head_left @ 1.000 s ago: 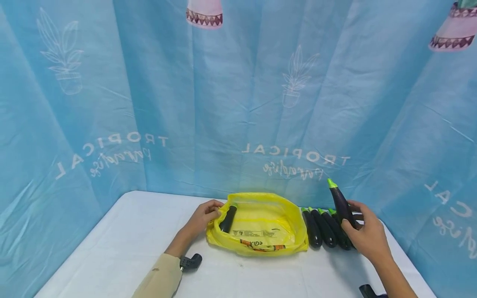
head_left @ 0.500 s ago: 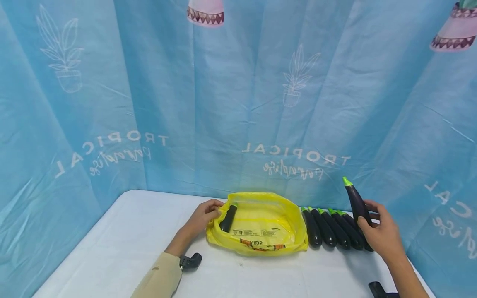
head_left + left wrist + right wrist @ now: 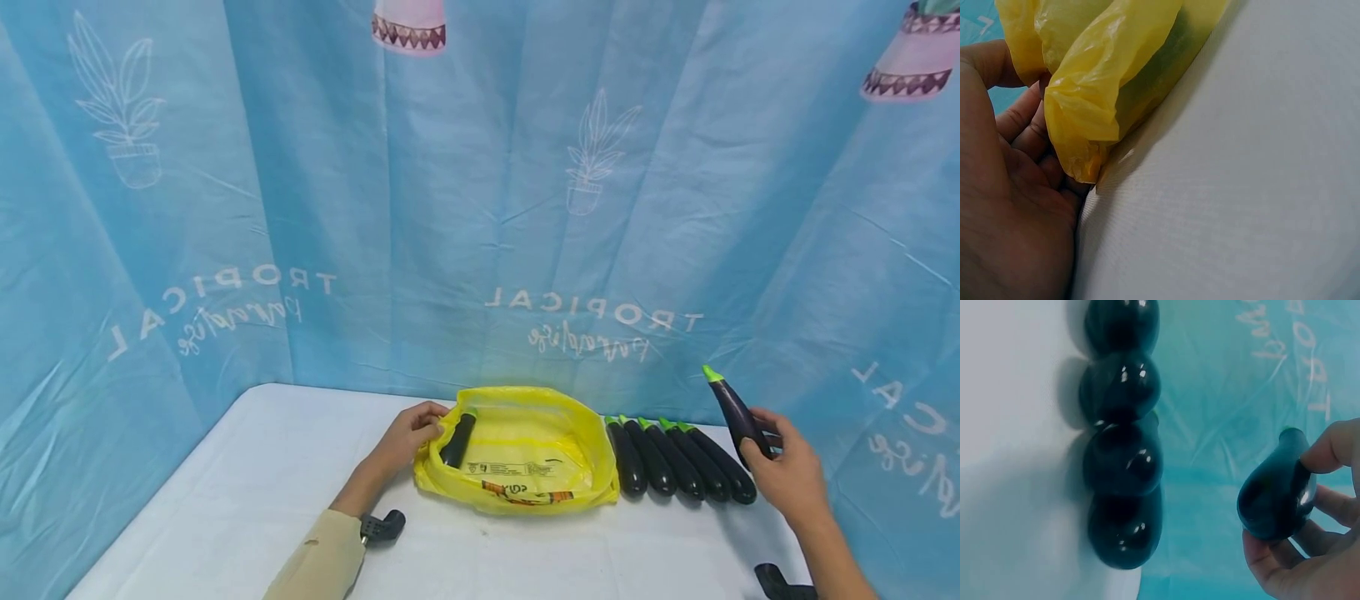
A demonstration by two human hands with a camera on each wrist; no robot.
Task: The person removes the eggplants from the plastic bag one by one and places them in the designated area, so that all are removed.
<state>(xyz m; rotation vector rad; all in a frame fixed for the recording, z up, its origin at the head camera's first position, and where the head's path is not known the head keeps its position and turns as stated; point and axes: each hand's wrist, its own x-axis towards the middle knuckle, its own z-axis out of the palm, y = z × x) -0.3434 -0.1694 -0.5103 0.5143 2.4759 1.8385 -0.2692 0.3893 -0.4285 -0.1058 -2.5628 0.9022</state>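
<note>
My right hand [image 3: 791, 471] grips a dark purple eggplant [image 3: 735, 412] and holds it above the table, green stem end up and tilted to the left. In the right wrist view the thumb and fingers lie around the held eggplant [image 3: 1275, 494]. At the left rim of a yellow plastic bag [image 3: 525, 492], my left hand [image 3: 408, 435] pinches the film. The left wrist view has the bag [image 3: 1088, 94] between thumb and fingers. The bag's mouth gapes upward, and one eggplant [image 3: 458, 442] lies inside at its left. What the left fingertips do behind the film is partly hidden.
Several eggplants [image 3: 660, 462] lie side by side in a row on the white table [image 3: 300, 467], right of the bag, stems toward the back. A blue printed curtain [image 3: 450, 250] hangs behind and along both sides of the table.
My right hand has moved to the right with the eggplant, away from the bag, uncovering the right end of the row. The left hand and bag have stayed in place.
</note>
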